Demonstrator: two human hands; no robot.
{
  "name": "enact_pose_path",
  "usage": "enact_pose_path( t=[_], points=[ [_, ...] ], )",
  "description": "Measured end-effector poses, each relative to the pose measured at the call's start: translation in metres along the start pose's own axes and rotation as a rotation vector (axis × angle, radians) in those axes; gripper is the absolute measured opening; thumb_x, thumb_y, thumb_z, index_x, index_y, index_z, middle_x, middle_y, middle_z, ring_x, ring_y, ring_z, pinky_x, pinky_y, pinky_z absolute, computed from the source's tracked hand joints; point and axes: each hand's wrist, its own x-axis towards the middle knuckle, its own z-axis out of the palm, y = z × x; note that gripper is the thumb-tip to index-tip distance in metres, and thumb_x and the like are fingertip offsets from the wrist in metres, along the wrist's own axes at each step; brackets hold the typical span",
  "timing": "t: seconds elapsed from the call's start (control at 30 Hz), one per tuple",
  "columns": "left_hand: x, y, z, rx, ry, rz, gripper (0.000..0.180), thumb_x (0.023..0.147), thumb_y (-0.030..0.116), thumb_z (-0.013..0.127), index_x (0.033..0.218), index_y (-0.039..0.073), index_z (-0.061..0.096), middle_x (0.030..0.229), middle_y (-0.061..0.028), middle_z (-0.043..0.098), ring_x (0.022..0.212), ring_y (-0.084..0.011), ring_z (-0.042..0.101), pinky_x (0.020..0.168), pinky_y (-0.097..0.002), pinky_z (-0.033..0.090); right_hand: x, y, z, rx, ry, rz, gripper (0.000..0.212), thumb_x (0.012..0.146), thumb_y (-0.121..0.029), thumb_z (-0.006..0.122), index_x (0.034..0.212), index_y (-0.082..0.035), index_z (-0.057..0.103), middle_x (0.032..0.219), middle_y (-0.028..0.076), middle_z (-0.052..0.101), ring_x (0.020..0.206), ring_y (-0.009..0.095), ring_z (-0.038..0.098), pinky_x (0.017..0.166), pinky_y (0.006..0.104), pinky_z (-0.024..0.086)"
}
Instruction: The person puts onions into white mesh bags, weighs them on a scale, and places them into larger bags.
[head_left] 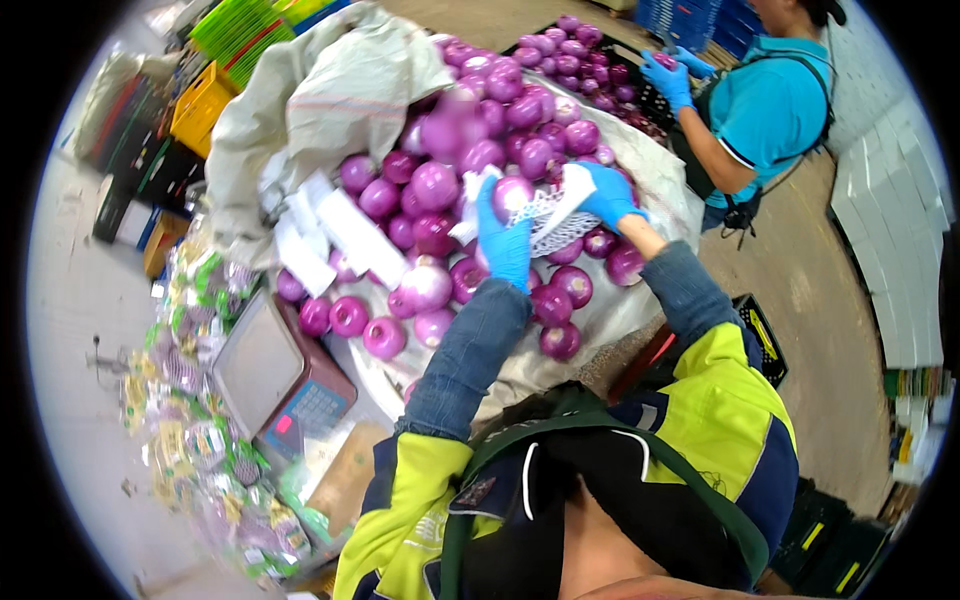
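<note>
My left hand [504,244], in a blue glove, is closed on the left side of a white mesh net bag [560,222], where a white band shows by its fingers. In another blue glove, my right hand [607,196] grips the opposite white edge, so the net stretches between both hands. One red onion [512,196] lies against my left fingers at the net's mouth; whether it is inside the net I cannot tell. Beneath and around my hands spreads a heap of red onions [436,186] on a white woven sack [265,130].
White paper strips [360,238] lie on the onions at left. Beside them stands a scale [262,345], with several packed net bags [205,440] further left. A co-worker [765,110] in a turquoise shirt handles an onion at far right. Green crates [238,40] are stacked at far left.
</note>
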Motion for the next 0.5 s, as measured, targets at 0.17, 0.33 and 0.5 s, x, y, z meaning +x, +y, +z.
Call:
enact_pose_path(
  t=[0.17,0.33,0.5],
  points=[
    [-0.032,0.038,-0.027,-0.216,-0.015,-0.096,0.074,0.079,0.005,0.075,0.145,0.013,0.040,0.122,-0.0124,0.057,0.107,-0.0194,0.056,0.095,-0.0305,0.049,-0.055,0.016,-0.013,0.685,0.157,0.017,0.047,0.080,-0.005,0.063,0.127,-0.004,0.059,0.118,0.015,0.065,0.104,0.024,0.064,0.093,0.0334,0.049],
    [-0.076,0.070,-0.117,-0.232,-0.021,-0.259,0.042,0.086,0.017,0.071,0.124,0.007,0.056,0.101,-0.0038,0.060,0.091,-0.0105,0.055,0.082,-0.0272,0.049,-0.126,-0.081,-0.004,1.394,-0.258,0.218,0.050,0.092,-0.022,0.056,0.137,-0.002,0.048,0.128,0.009,0.059,0.114,0.019,0.058,0.099,0.0337,0.046],
    [-0.104,0.110,-0.258,-0.984,-0.059,-0.862,0.038,0.094,0.018,0.060,0.129,0.005,0.054,0.120,-0.0062,0.063,0.107,-0.0162,0.061,0.095,-0.0306,0.049,-0.157,-0.188,0.064,1.752,-0.872,0.536,0.048,0.097,-0.036,0.054,0.133,-0.005,0.051,0.128,0.007,0.058,0.115,0.019,0.057,0.100,0.0349,0.046]
  ],
)
